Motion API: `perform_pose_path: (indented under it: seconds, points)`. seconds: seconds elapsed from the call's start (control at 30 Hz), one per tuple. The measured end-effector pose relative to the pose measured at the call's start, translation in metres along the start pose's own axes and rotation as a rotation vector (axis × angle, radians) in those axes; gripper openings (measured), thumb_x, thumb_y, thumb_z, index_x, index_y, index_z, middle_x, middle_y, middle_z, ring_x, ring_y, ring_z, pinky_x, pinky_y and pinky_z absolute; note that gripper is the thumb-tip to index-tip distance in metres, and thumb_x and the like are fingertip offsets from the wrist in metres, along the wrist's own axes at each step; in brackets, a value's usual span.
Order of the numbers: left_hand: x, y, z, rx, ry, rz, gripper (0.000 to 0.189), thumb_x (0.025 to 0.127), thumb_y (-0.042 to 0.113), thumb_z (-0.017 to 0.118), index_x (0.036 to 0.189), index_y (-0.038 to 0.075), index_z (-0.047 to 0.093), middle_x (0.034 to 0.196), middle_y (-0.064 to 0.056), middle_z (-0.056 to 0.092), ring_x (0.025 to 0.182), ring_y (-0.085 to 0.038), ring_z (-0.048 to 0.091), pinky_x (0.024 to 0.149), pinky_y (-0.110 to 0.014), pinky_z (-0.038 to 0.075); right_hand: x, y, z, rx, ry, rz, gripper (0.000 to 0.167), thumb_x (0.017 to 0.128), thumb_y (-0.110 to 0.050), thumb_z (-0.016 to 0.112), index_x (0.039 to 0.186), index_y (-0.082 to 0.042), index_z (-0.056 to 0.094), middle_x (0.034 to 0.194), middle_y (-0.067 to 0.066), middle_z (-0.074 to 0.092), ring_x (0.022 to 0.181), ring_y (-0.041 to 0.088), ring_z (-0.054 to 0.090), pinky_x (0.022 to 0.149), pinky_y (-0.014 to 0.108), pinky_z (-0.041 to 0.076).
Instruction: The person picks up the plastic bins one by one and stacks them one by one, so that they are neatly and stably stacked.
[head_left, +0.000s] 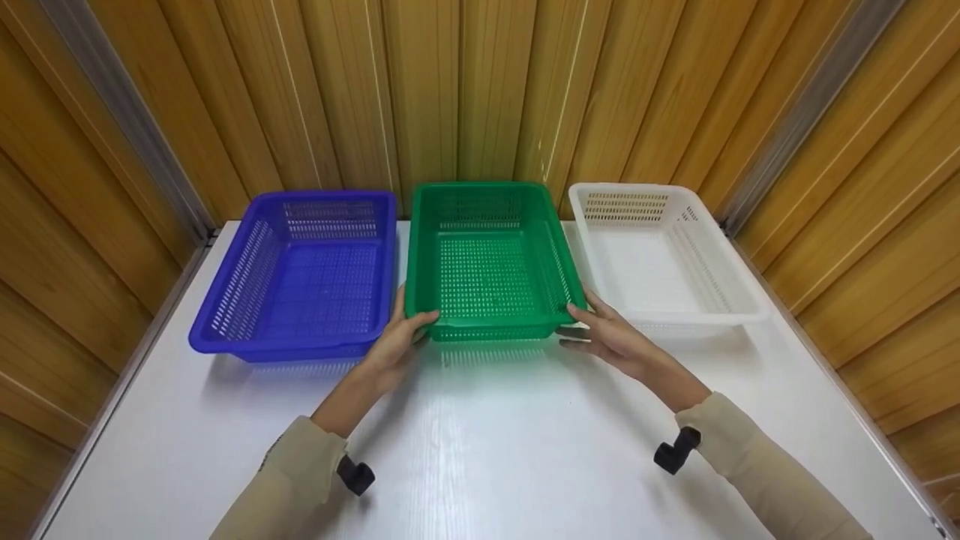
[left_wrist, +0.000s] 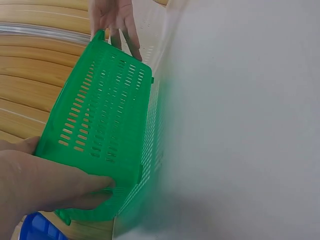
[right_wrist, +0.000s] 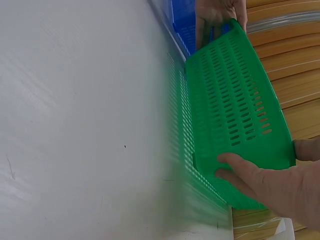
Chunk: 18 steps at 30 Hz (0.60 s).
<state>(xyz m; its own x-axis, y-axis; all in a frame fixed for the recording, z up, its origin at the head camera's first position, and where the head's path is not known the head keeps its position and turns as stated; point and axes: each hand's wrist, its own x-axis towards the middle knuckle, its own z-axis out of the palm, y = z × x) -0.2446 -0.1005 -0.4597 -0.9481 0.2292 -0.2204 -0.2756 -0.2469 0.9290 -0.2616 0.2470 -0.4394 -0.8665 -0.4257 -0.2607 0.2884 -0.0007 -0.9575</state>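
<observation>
A green plastic basket [head_left: 487, 281] with slotted walls sits between two other baskets. My left hand [head_left: 394, 341] grips its near left corner, thumb over the rim and fingers against the outer wall. At the near right corner my right hand [head_left: 611, 337] holds it the same way. In the left wrist view the left hand's fingers [left_wrist: 82, 187] lie along the slotted wall. The right wrist view shows the right hand [right_wrist: 280, 185] with fingertips against the basket's outer side. Whether its base touches the table cannot be told.
A blue basket [head_left: 322, 296] stands to the left of the green one, a white basket [head_left: 652, 277] to the right. All are on a white table [head_left: 495, 450]. Wood-patterned panels [head_left: 487, 90] rise behind and along both sides, with metal strips [head_left: 810, 112] at the corners.
</observation>
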Motion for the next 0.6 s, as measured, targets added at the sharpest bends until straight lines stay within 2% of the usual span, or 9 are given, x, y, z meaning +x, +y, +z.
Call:
perform_pose_path:
  seconds: [0.2, 0.43, 0.6]
  points:
    - [-0.005, 0.016, 0.002, -0.025, -0.006, 0.018, 0.098, 0.102, 0.015, 0.059, 0.162, 0.041, -0.015, 0.172, -0.01, -0.003, 0.161, -0.025, 0.005, 0.131, -0.048, 0.008, -0.007, -0.008, 0.004, -0.036, 0.002, -0.072, 0.076, 0.111, -0.03, 0.044, 0.164, -0.034, -0.009, 0.17, 0.022, 0.008, 0.152, 0.051, 0.025, 0.119, 0.065, 0.031]
    - [-0.015, 0.042, 0.001, -0.014, -0.097, 0.082, 0.094, 0.104, 0.015, 0.058, 0.161, 0.045, -0.011, 0.171, -0.005, 0.004, 0.159, -0.023, 0.007, 0.131, -0.051, 0.006, -0.014, -0.028, 0.01, -0.011, 0.013, -0.154, 0.071, 0.11, -0.03, 0.046, 0.165, -0.038, 0.0, 0.168, 0.018, 0.018, 0.153, 0.041, 0.028, 0.119, 0.065, 0.032]
    - [-0.024, 0.058, -0.006, 0.027, -0.131, 0.104, 0.093, 0.105, 0.017, 0.057, 0.161, 0.044, -0.012, 0.171, -0.003, 0.001, 0.159, -0.025, 0.004, 0.13, -0.053, 0.006, -0.017, -0.039, 0.017, 0.016, -0.015, -0.218, 0.069, 0.111, -0.025, 0.045, 0.165, -0.035, 0.004, 0.169, 0.014, 0.019, 0.151, 0.034, 0.034, 0.12, 0.061, 0.032]
